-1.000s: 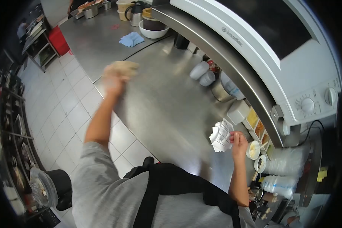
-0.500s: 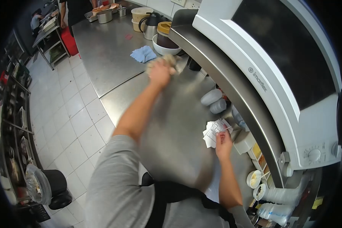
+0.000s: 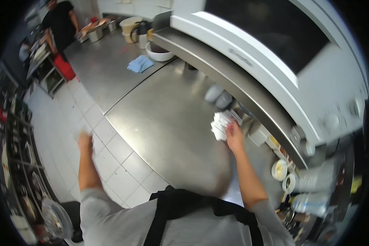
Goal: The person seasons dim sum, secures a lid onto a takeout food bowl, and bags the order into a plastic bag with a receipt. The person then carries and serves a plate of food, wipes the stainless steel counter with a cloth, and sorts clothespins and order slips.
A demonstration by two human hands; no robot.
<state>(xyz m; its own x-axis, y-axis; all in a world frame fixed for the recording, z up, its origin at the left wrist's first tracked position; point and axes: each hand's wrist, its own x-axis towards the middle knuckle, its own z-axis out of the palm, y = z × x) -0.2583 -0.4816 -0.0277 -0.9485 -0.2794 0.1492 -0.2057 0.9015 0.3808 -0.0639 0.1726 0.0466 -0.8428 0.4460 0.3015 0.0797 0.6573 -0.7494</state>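
Note:
My right hand (image 3: pixel 234 134) holds a small bunch of printed paper slips (image 3: pixel 220 126) just over the steel counter (image 3: pixel 164 123), fingers closed on their edge. Out to the left, my left hand (image 3: pixel 85 141) hangs above the tiled floor, past the counter's edge. Motion smears its fingers, so whether it holds anything cannot be made out. A folded blue cloth (image 3: pixel 140 64) lies on the far counter section. Two translucent cups (image 3: pixel 214 93) lie beyond the slips, beside the shelf.
A white oven (image 3: pixel 250 45) stands on a raised steel shelf (image 3: pixel 233 74) at right. Small tubs (image 3: pixel 279 169) line the right side. A white bowl (image 3: pixel 159 53) sits at the back. Another person (image 3: pixel 60 24) stands at far left, near a red bin (image 3: pixel 64 67).
My left hand has swung from the far counter, where it pressed a beige rag, back left over the floor. The rag no longer shows. My right hand keeps the slips.

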